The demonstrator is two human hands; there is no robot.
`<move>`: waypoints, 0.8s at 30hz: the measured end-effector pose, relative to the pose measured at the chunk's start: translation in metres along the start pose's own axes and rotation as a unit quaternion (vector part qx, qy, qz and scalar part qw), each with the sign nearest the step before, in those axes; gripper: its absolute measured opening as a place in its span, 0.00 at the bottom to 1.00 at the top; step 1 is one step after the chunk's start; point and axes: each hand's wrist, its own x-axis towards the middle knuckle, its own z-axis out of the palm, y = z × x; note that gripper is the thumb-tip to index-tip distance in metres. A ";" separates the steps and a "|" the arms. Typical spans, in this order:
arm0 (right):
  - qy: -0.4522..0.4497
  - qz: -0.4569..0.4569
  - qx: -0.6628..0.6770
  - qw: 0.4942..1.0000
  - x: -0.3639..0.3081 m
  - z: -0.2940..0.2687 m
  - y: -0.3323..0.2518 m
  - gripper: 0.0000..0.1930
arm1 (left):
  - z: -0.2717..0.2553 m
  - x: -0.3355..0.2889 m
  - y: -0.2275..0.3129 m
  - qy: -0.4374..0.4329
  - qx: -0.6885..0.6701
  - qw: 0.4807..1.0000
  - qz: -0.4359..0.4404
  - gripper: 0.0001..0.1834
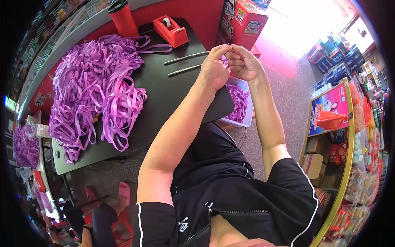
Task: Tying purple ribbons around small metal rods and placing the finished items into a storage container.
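Note:
Above the right end of the black table (164, 99), my left hand (214, 66) and my right hand (245, 62) meet with fingertips pinched together. A bit of purple ribbon shows between them; my fingers hide most of it. Two thin silver rods with spiral grooves (185, 58) lie side by side, pointing left from behind my left hand; I cannot tell whether that hand touches them. A large tangled heap of purple ribbons (92, 90) covers the table's left part. Below my hands, a pale plastic bin (248, 117) holds more purple ribbon (238, 105).
A red tape dispenser (172, 33) and a red tumbler with a black lid (122, 20) stand at the table's back. A red carton (242, 22) is beyond my hands. Shelves of packaged goods (349, 164) line the right. Another person's legs (103, 220) show at lower left.

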 end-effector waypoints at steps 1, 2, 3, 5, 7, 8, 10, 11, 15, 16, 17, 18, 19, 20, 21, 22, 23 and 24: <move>-0.012 0.000 0.000 1.000 -0.001 -0.001 -0.001 0.09 | 0.002 -0.002 -0.001 0.000 0.000 1.000 -0.002 0.07; -0.024 0.000 -0.001 1.000 -0.001 -0.003 -0.002 0.09 | 0.005 -0.004 -0.002 0.005 0.018 1.000 0.008 0.07; -0.022 -0.001 0.001 1.000 -0.002 -0.004 -0.002 0.09 | 0.007 -0.005 -0.003 0.009 0.037 0.999 0.018 0.07; -0.023 -0.002 -0.002 1.000 -0.002 -0.004 -0.002 0.09 | 0.005 -0.005 -0.002 0.007 0.038 0.999 0.018 0.06; -0.014 -0.003 -0.005 1.000 -0.003 -0.005 0.000 0.09 | 0.001 -0.004 -0.002 0.005 0.039 0.999 0.019 0.06; -0.005 -0.004 -0.007 1.000 -0.002 -0.006 0.000 0.09 | -0.002 -0.002 -0.002 -0.002 0.037 0.999 0.019 0.07; 0.007 -0.012 -0.020 1.000 -0.004 -0.003 0.001 0.09 | -0.006 0.002 -0.002 -0.009 0.035 0.999 0.020 0.08; 0.019 -0.021 -0.033 0.999 -0.006 0.000 0.002 0.09 | -0.008 0.004 -0.002 -0.002 0.020 1.000 0.005 0.09; 0.117 -0.082 -0.121 0.982 -0.012 0.013 0.005 0.09 | -0.005 0.002 -0.002 -0.002 0.049 0.999 -0.002 0.18; 0.125 -0.098 -0.154 0.975 -0.015 0.016 0.003 0.09 | -0.002 0.001 -0.002 -0.001 0.049 0.999 -0.003 0.18; 0.132 -0.114 -0.187 0.967 -0.018 0.018 0.002 0.09 | 0.001 -0.001 -0.001 0.016 0.053 0.998 -0.016 0.22; 0.134 -0.114 -0.186 0.967 -0.020 0.018 0.001 0.09 | 0.003 -0.003 0.000 0.033 0.057 0.997 -0.028 0.25; 0.127 -0.110 -0.201 0.965 -0.020 0.019 0.000 0.09 | 0.003 -0.003 0.000 0.032 0.057 0.997 -0.028 0.25; 0.120 -0.106 -0.216 0.963 -0.021 0.020 -0.001 0.09 | 0.002 -0.004 0.001 0.021 0.054 0.998 -0.030 0.28; 0.120 -0.106 -0.216 0.963 -0.023 0.020 -0.004 0.09 | 0.001 -0.004 0.002 0.009 0.050 0.998 -0.032 0.30; 0.116 -0.109 -0.234 0.959 -0.024 0.019 -0.006 0.09 | 0.002 -0.005 0.001 0.010 0.050 0.998 -0.033 0.30; 0.112 -0.112 -0.251 0.955 -0.025 0.019 -0.007 0.09 | 0.003 -0.005 0.000 0.006 0.064 0.998 -0.028 0.30; 0.113 -0.111 -0.251 0.955 -0.026 0.018 -0.006 0.09 | 0.004 -0.005 -0.001 0.003 0.078 0.997 -0.022 0.30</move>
